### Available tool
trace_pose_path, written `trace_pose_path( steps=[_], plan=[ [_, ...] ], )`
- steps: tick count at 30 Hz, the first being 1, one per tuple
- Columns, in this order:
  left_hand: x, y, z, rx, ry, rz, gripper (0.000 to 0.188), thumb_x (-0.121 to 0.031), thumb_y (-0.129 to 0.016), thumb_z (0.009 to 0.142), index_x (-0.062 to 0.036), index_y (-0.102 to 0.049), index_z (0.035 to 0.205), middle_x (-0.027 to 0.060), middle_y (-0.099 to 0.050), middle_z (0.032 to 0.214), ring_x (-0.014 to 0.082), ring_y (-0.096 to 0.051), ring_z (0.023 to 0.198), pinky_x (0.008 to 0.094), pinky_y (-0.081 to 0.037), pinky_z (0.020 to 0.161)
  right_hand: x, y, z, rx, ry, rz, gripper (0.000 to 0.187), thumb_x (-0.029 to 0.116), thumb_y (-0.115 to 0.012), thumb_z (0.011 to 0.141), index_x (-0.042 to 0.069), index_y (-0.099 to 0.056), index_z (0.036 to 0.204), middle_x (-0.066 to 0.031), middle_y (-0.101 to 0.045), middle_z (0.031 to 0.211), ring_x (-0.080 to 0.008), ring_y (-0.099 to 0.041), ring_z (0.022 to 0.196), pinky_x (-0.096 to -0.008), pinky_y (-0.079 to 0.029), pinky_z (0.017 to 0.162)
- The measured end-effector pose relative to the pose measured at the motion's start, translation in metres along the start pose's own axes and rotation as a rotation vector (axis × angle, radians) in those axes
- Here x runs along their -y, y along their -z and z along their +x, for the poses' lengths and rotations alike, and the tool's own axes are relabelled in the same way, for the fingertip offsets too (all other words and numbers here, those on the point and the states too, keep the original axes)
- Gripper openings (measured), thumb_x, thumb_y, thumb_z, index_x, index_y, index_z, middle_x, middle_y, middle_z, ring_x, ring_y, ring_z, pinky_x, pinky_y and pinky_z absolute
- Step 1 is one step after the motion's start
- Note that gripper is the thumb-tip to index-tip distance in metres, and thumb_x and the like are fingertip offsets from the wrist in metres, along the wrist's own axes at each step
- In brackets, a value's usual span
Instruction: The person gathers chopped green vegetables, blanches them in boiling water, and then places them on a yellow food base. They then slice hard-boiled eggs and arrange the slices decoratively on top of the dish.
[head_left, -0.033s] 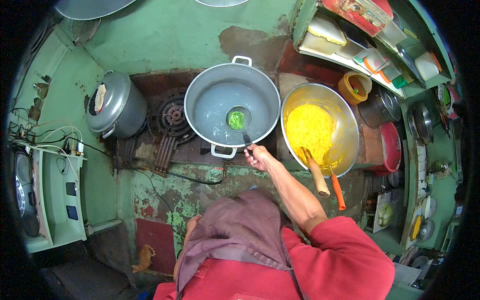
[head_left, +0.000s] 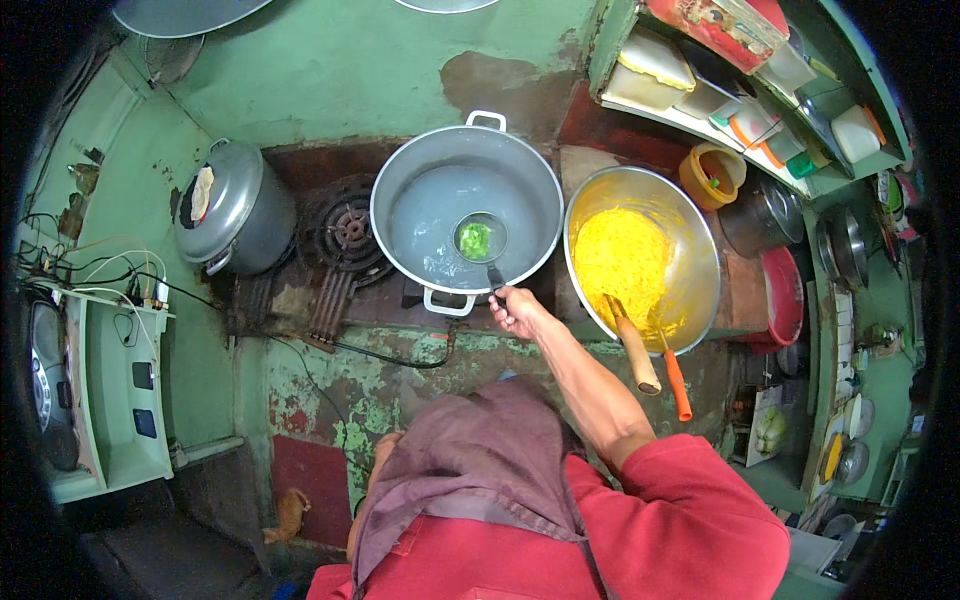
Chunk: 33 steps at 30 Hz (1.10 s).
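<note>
My right hand (head_left: 517,311) is closed around the black handle of a small round strainer (head_left: 499,226). Chopped bright-green pieces (head_left: 473,239) lie in the strainer, which is over or in the cloudy liquid of a large grey pot (head_left: 546,205); how deep it sits I cannot tell. Only a little of my left hand (head_left: 386,446) shows beside the brown apron (head_left: 470,440), its fingers hidden. Right of the pot stands a steel bowl (head_left: 697,245) of yellow shredded food (head_left: 620,250). A wooden-handled tool (head_left: 637,350) and an orange-handled tool (head_left: 676,385) lean out over its near rim.
Left of the pot are a gas burner (head_left: 350,230) and a lidded grey pot (head_left: 245,215). A black hose (head_left: 390,358) runs along the counter front. Beyond the bowl stand a yellow tub (head_left: 712,165) and a red basin (head_left: 782,290). An orange cat (head_left: 289,515) is on the floor.
</note>
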<state>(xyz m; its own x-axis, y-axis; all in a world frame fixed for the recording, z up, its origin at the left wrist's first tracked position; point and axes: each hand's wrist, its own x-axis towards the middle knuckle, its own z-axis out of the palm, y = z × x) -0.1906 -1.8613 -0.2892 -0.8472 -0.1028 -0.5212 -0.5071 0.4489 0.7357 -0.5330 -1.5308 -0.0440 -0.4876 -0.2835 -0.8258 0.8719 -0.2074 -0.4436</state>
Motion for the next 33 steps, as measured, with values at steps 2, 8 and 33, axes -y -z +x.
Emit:
trace_pose_path(
  steps=[2, 8, 33],
  plan=[
    [0.004, -0.002, -0.003, 0.012, -0.107, 0.413, 0.026, -0.024, -0.055, 0.090, -0.0103, -0.067, 0.109, 0.0153, -0.067, 0.104, 0.0283, -0.064, 0.099, 0.0366, -0.049, 0.083, -0.001, 0.001, 0.004, 0.004, -0.001, 0.007, 0.020, 0.021, -0.041, 0.095, 0.008, -0.048, 0.081, 0.0003, -0.048, 0.065, -0.0071, -0.038, 0.046, -0.0214, -0.025, 0.035],
    [0.005, -0.010, 0.005, -0.056, 0.151, -0.167, 0.023, -0.020, -0.058, 0.089, -0.0054, -0.067, 0.104, 0.0116, -0.068, 0.103, 0.0230, -0.064, 0.092, 0.0335, -0.049, 0.082, -0.007, 0.004, 0.011, -0.033, -0.047, 0.062, 0.021, 0.023, -0.042, 0.095, 0.009, -0.050, 0.082, 0.0020, -0.049, 0.066, -0.0072, -0.039, 0.046, -0.0218, -0.027, 0.037],
    [-0.010, -0.008, -0.011, -0.033, -0.146, -0.483, 0.025, -0.018, -0.056, 0.094, -0.0004, -0.064, 0.109, 0.0043, -0.069, 0.106, 0.0137, -0.063, 0.083, 0.0268, -0.051, 0.077, 0.000, 0.002, 0.017, -0.039, -0.070, -0.012, 0.019, 0.025, -0.043, 0.094, 0.011, -0.052, 0.084, 0.0035, -0.051, 0.066, -0.0053, -0.037, 0.046, -0.0199, -0.028, 0.039]
  ],
)
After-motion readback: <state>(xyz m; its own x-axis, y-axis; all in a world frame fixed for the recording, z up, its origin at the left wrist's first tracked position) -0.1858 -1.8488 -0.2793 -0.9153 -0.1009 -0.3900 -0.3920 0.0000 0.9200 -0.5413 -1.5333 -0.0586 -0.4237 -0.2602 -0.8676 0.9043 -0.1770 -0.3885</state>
